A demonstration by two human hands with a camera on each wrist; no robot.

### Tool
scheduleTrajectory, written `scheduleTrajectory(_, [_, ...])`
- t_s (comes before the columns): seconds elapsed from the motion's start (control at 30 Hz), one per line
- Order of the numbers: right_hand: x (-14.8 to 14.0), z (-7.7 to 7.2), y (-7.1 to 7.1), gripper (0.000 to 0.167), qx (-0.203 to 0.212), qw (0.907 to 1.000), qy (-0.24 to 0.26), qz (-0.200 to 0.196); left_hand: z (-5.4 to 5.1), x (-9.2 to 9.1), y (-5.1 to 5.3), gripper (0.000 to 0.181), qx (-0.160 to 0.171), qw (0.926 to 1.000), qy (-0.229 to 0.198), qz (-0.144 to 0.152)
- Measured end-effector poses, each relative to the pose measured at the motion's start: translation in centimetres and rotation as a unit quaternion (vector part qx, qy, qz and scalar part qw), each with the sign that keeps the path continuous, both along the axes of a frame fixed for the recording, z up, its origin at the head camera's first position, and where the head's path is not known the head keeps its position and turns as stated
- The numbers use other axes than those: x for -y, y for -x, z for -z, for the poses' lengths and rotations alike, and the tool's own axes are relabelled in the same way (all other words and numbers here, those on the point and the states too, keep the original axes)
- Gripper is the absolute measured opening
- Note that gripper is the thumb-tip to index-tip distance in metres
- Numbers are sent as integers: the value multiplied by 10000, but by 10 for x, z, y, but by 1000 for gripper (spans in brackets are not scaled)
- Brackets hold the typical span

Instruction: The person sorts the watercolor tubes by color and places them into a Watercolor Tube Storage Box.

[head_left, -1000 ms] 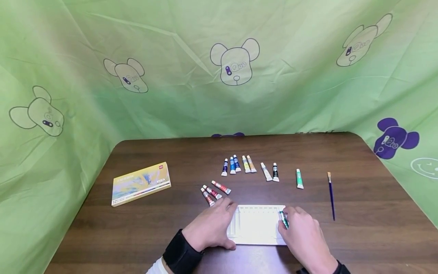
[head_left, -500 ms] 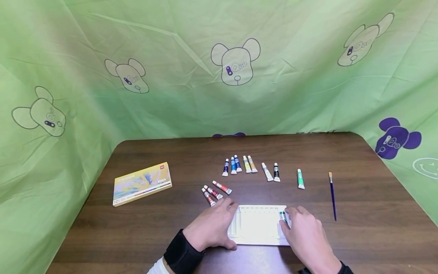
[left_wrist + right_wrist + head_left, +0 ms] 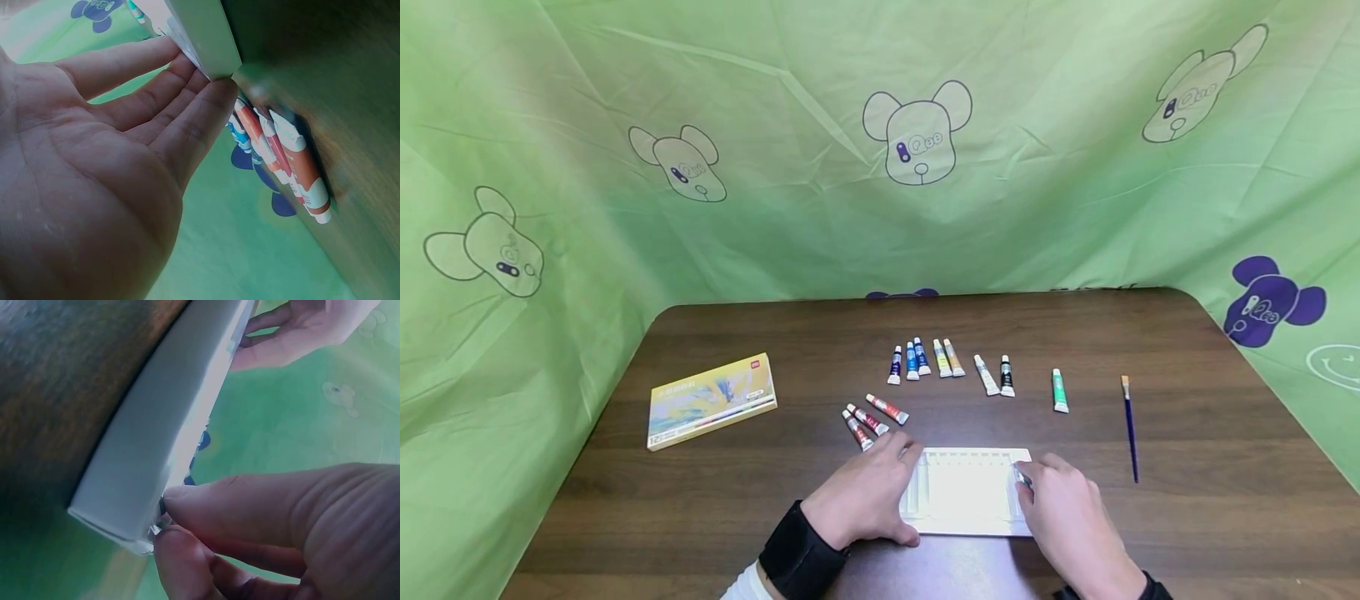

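the paint tube [image 3: 1023, 476], mostly hidden, its axis unclear, is pinched by the right hand [image 3: 1070, 515] at the right end of the white palette [image 3: 968, 492], whose length parallels the far edge of the surface [image 3: 625, 508]; the left hand [image 3: 867, 490], farther off, grips the left end.

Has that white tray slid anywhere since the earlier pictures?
No. In the head view, the white tray keeps its place against the paintbrush lying to its right; the whole picture has only drifted slightly.
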State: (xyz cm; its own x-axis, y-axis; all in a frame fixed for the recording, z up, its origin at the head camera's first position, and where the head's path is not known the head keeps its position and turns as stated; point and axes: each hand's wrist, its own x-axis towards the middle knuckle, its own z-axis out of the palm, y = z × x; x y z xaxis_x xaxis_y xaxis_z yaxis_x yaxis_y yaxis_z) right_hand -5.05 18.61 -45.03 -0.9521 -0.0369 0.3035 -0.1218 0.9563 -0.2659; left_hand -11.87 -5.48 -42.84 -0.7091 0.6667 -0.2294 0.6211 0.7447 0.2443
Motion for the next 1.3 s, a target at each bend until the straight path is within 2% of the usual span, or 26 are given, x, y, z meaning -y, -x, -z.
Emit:
scheduleTrajectory(0.1, [0,0,1,13,67,10000,-32,-2,0,0,0,102,61,10000,31,-24])
scheduleTrajectory(0.2, [-1,-2,3,10,348,9993,74,82,0,0,0,102,106,9999,44,-48])
scheduleTrajectory(0.3, [-3,-4,4,23,632,9977,199,166,-1,-1,0,102,154,9998,54,-76])
scheduleTrajectory(0.37, [-5,-4,4,36,652,9975,227,146,-1,-1,0,103,188,9998,66,-82])
scheduleTrajectory(0.43, [-7,-3,3,35,562,9979,292,128,-1,-1,0,103,211,9997,86,-86])
scheduleTrajectory(0.57, [-9,-3,2,14,357,9981,479,118,-2,-2,1,104,237,9996,116,-102])
scheduleTrajectory(0.67, [-10,-3,4,9,334,9979,540,159,-3,-2,2,104,242,9995,137,-118])
scheduleTrajectory(0.8, [-13,-5,8,9,457,9967,637,225,-4,-1,4,104,246,9995,151,-120])
scheduleTrajectory(1.13, [-23,-8,12,10,1106,9889,969,193,-3,-1,2,104,290,9994,117,-179])
scheduleTrajectory(1.2, [-26,-10,12,10,1080,9892,980,150,-3,-1,2,104,332,9992,105,-209])
scheduleTrajectory(1.3, [-34,-16,15,9,811,9924,921,84,-2,-2,1,104,338,9992,92,-202])
